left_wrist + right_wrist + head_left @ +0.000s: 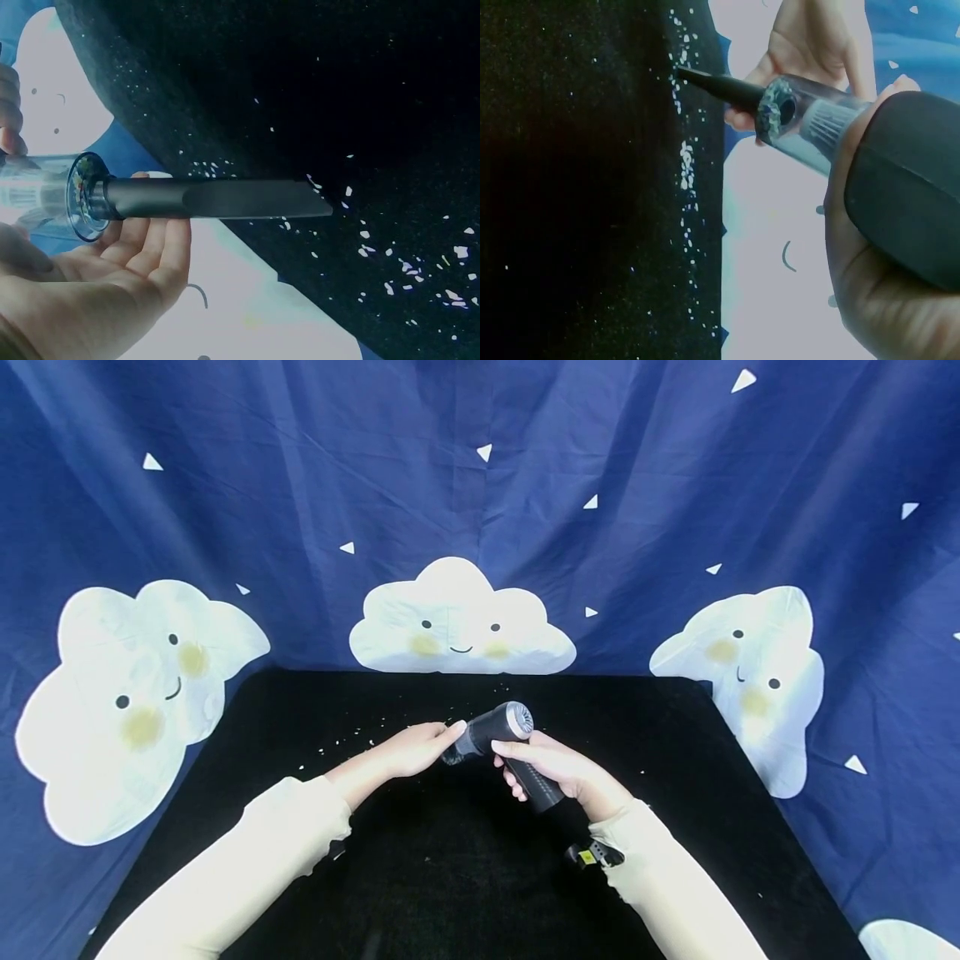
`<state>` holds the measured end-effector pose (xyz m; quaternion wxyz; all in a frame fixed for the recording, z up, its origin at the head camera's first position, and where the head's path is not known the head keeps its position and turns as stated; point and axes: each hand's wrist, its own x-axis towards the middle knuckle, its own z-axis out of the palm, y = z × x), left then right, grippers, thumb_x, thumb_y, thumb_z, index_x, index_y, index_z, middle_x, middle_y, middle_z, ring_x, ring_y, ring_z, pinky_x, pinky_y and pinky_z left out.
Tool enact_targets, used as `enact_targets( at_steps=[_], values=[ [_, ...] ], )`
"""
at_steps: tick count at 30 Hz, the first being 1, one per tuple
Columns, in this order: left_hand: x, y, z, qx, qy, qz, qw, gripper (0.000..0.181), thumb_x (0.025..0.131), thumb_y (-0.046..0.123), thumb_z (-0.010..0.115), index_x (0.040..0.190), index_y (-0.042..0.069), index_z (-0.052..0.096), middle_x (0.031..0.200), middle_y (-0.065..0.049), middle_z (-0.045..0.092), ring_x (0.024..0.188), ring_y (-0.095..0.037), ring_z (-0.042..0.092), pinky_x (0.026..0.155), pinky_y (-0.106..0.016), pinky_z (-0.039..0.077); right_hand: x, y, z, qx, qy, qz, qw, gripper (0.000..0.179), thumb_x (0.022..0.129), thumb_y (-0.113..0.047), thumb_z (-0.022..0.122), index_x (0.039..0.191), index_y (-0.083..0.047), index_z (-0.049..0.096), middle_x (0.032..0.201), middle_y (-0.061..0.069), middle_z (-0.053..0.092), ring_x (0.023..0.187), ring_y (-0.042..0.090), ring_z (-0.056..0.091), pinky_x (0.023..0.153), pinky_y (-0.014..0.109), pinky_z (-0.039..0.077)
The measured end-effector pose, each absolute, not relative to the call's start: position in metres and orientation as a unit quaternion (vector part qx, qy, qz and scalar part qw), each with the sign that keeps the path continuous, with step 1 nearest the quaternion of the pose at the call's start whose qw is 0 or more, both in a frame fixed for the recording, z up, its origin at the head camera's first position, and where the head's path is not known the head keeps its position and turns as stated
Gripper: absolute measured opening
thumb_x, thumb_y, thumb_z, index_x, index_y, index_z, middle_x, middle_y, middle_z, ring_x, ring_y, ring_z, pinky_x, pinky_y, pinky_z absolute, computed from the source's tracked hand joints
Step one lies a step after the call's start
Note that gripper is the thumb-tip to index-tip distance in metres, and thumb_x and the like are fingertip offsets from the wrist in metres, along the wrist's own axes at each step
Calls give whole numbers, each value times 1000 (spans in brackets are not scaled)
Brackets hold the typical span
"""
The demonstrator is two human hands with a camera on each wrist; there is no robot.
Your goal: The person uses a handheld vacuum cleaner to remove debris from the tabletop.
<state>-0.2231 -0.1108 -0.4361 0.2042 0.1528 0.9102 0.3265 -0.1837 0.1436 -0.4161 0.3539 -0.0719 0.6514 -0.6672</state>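
A black handheld vacuum cleaner with a silver ring at its rear end is held over the dark table. My right hand grips its handle, thumb lying along the upper side. At the front end, my left hand holds the clear dust cup, with the fingers under the base of the flat black crevice nozzle. Small bits show inside the cup, near the nozzle. White scraps lie scattered on the black cloth around and beyond the nozzle tip.
A black cloth covers the table. Behind it hangs a blue curtain with smiling white clouds and small white triangles. A small strapped device with a yellow patch sits at the right wrist. Scraps form a line near the table edge.
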Motion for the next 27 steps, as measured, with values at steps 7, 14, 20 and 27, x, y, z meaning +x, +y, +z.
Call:
enact_targets(
  at_steps=[7, 14, 20, 27],
  values=[
    [-224, -113, -440, 148, 909, 333, 202, 76, 99, 72, 26, 114, 10, 67, 96, -11, 64, 83, -22, 57, 77, -39, 45, -186, 139, -422, -70, 651, -668, 353, 35, 99, -35, 60, 98, 0, 57, 68, 7, 58, 53, 14, 58, 53, 28, 53],
    [-224, -116, -440, 150, 908, 334, 206, 77, 99, 71, 26, 119, 8, 66, 99, -10, 66, 85, -21, 58, 80, -40, 47, -186, 136, -421, -64, 648, -669, 359, 34, 99, -34, 61, 98, 0, 57, 67, 6, 57, 53, 13, 58, 52, 28, 52],
    [-219, -118, -438, 150, 905, 335, 214, 79, 99, 72, 25, 124, 9, 65, 103, -4, 65, 92, -21, 59, 87, -43, 46, -185, 136, -421, -69, 640, -670, 371, 33, 100, -34, 60, 99, -1, 56, 68, 7, 57, 53, 13, 57, 53, 27, 52],
    [-214, -121, -437, 152, 910, 321, 214, 74, 100, 70, 27, 117, 10, 67, 96, -3, 65, 88, -20, 58, 85, -42, 46, -184, 139, -423, -66, 635, -663, 392, 34, 99, -35, 61, 100, -2, 57, 70, 7, 57, 55, 14, 58, 54, 27, 53]
  ],
)
